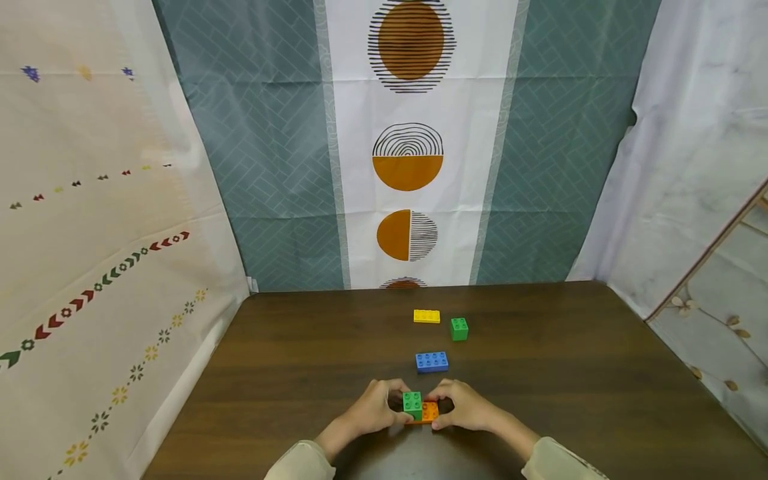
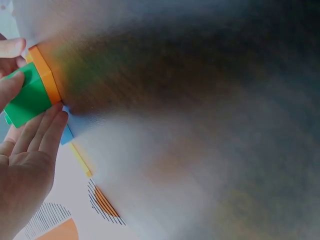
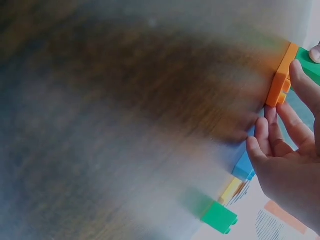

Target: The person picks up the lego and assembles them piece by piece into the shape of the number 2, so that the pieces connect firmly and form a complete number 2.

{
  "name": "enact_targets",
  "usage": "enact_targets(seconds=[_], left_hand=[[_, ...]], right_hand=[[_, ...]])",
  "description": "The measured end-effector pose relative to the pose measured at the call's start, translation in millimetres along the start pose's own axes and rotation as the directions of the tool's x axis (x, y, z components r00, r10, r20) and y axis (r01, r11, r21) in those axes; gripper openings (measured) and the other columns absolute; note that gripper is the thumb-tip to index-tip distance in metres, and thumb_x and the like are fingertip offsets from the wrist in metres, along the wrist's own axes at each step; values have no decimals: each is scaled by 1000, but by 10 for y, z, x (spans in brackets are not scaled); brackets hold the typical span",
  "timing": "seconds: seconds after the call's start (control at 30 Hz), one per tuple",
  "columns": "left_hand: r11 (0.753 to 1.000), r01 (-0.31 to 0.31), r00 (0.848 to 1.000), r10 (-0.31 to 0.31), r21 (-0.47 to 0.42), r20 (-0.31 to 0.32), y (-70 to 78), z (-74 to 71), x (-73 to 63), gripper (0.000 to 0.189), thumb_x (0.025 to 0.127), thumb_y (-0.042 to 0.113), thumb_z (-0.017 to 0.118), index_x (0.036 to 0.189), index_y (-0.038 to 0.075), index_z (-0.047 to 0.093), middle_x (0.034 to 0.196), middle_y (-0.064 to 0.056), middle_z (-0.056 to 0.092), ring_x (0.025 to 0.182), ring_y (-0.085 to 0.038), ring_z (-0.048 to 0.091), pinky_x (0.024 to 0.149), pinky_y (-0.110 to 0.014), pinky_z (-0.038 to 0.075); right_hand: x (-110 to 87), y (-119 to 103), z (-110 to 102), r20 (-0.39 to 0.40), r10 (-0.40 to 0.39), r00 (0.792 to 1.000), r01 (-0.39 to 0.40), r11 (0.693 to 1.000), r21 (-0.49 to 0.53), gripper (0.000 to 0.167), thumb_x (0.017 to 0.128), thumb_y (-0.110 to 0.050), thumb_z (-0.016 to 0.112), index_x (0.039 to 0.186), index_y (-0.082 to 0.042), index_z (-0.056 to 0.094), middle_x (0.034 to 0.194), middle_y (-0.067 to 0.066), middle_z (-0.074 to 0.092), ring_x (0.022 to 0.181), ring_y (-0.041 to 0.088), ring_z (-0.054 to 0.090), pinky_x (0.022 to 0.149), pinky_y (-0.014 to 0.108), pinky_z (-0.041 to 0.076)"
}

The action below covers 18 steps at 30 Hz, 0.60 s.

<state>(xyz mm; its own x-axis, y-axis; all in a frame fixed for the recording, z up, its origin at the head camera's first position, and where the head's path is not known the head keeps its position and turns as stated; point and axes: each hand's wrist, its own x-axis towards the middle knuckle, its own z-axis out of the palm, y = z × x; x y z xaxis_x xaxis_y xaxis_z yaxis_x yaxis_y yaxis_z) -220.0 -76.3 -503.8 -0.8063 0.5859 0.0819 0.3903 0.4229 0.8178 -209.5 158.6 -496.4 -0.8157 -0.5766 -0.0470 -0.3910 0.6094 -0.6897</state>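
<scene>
A square green building brick (image 1: 412, 404) sits on the left half of a flat orange building brick (image 1: 430, 411) near the table's front. My left hand (image 1: 375, 407) holds the green brick from the left, thumb on its near side and fingers along the far side. From the right, my right hand (image 1: 467, 407) pinches the orange brick between thumb and fingers. Bare orange studs show on its right half. In the left wrist view the green brick (image 2: 31, 97) stands on the orange brick (image 2: 46, 75). The right wrist view shows the right thumb close over the orange studs.
Beyond the hands lies a blue brick (image 1: 432, 362) on the dark wooden table (image 1: 300, 347). Farther back are a flat yellow brick (image 1: 427, 317) and a second green brick (image 1: 459, 329). A patterned curtain (image 1: 276, 167) hangs behind the table's back edge.
</scene>
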Motion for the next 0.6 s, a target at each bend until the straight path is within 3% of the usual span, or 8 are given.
enact_targets(seconds=[0.4,0.6], left_hand=[[1000,-25,999,24,13,25,-27,-4,19,26,78,9,81,99,6,66,95,-11,75,87,-11,70,77,-19,55],[999,-27,998,25,31,62,-22,-17,38,26,80,10,80,101,6,66,97,-10,75,88,-10,70,79,-17,54]], right_hand=[[-10,3,49,-78,-14,997,15,1000,15,30,80,-20,80,106,-7,73,98,1,64,87,14,55,76,26,47],[-8,3,50,-78,-11,997,12,1000,22,30,79,-19,81,105,-7,74,98,1,65,88,15,57,77,26,48]])
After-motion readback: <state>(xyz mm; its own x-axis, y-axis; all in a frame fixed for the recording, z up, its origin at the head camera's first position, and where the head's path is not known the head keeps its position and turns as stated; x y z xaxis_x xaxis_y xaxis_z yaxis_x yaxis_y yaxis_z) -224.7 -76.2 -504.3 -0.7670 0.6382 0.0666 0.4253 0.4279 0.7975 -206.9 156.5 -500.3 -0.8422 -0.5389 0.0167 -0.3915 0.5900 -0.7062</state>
